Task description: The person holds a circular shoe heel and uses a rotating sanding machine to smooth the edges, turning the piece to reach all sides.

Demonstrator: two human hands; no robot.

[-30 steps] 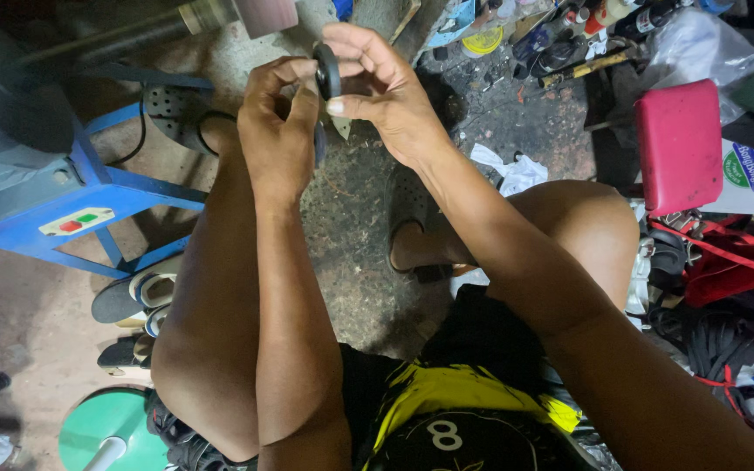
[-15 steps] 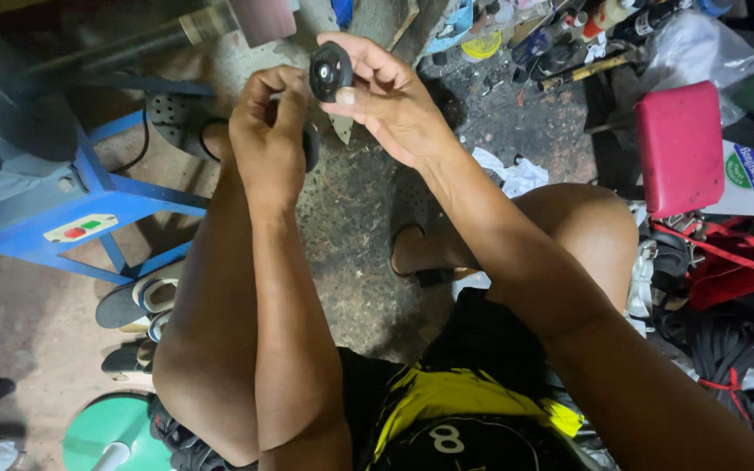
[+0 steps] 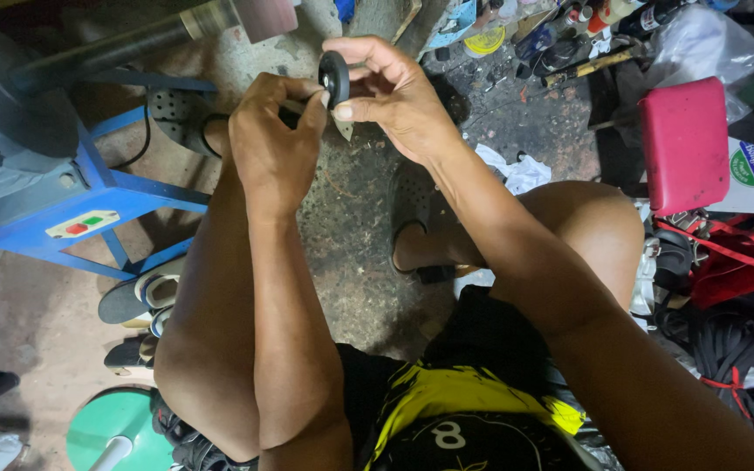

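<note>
My right hand (image 3: 394,92) pinches a small black round disc (image 3: 334,77) between thumb and fingers, held up on edge over the rough concrete floor. My left hand (image 3: 274,139) is closed right beside it, its fingertips against the disc's left side; a thin pale pointed piece (image 3: 344,129) sticks out below between the two hands. What the left fingers hold is hidden. Both forearms reach forward from my lap.
A blue metal machine frame (image 3: 89,205) with a grey motor stands at the left. A red cushioned stool (image 3: 684,144) is at the right, with red straps and black belts below it. Tools, bottles and a white rag (image 3: 517,170) litter the far floor. Sandals lie at the lower left.
The disc has turned from showing its flat face back to edge-on, and both hands have shifted slightly while still working on it.
</note>
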